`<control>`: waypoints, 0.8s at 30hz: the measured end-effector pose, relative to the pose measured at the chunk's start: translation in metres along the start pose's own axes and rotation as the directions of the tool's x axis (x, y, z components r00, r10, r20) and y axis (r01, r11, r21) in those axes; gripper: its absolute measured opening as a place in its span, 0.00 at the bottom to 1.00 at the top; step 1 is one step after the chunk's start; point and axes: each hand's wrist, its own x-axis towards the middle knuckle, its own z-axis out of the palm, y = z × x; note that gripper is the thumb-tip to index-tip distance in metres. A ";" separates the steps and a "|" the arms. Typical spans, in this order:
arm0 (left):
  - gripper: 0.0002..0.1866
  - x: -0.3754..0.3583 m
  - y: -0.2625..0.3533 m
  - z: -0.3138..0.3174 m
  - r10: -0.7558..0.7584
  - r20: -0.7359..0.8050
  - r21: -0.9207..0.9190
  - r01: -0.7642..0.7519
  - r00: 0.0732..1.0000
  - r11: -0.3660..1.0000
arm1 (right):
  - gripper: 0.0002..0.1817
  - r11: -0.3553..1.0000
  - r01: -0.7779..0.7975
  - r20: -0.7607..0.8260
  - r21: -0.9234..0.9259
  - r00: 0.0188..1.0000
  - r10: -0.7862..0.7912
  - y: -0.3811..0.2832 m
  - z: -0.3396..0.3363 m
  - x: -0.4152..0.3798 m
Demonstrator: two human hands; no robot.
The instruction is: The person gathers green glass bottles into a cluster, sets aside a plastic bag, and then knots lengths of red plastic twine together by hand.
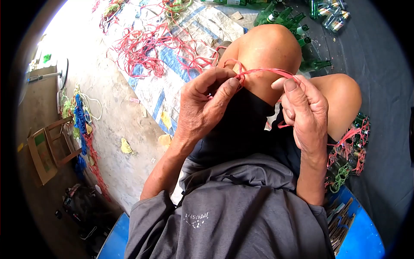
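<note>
A length of red plastic twine [265, 71] stretches in a shallow arc between my two hands, in front of my raised knee. My left hand [209, 97] pinches it between thumb and fingers, where the strands bunch into what looks like a knot or loop. The other end passes through my right hand [305, 105], with thumb and forefinger closed on it. A piece of twine also shows below the right fingers. Beyond my hands, a loose heap of red twine [142, 51] lies on a white and blue woven sheet [172, 62], some strands trailing toward my foot.
Green glass bottles [284, 19] lie beyond my knees, some on dark cloth [384, 64]. More bottles tied with red and green twine [358, 142] sit at my right, near a blue container [362, 233]. At left are hanging twine [79, 116] and a wooden frame [60, 142].
</note>
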 end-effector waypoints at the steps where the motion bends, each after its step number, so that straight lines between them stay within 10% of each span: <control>1: 0.07 0.000 0.004 0.001 0.001 -0.011 -0.019 -0.002 1.000 1.000 | 0.15 1.000 0.006 -0.003 -0.007 1.000 -0.006 -0.001 -0.001 0.000; 11: 0.10 0.000 0.009 -0.003 -0.112 -0.072 -0.127 0.102 0.991 0.987 | 0.11 0.978 0.178 0.002 -0.113 0.984 -0.178 -0.009 -0.004 -0.002; 15: 0.07 -0.001 0.014 0.000 -0.073 -0.082 -0.148 0.060 0.994 0.987 | 0.11 0.757 0.494 -0.116 -0.427 0.801 -0.588 -0.006 0.007 -0.002; 19: 0.09 -0.005 0.018 0.000 -0.096 -0.067 -0.126 0.087 0.993 0.988 | 0.15 0.309 0.661 0.114 -0.684 0.515 -0.850 -0.021 0.007 -0.011; 24: 0.10 -0.008 0.018 0.003 -0.096 -0.060 -0.183 0.084 0.994 0.980 | 0.15 0.351 0.675 0.192 -0.649 0.591 -0.783 -0.019 0.015 -0.011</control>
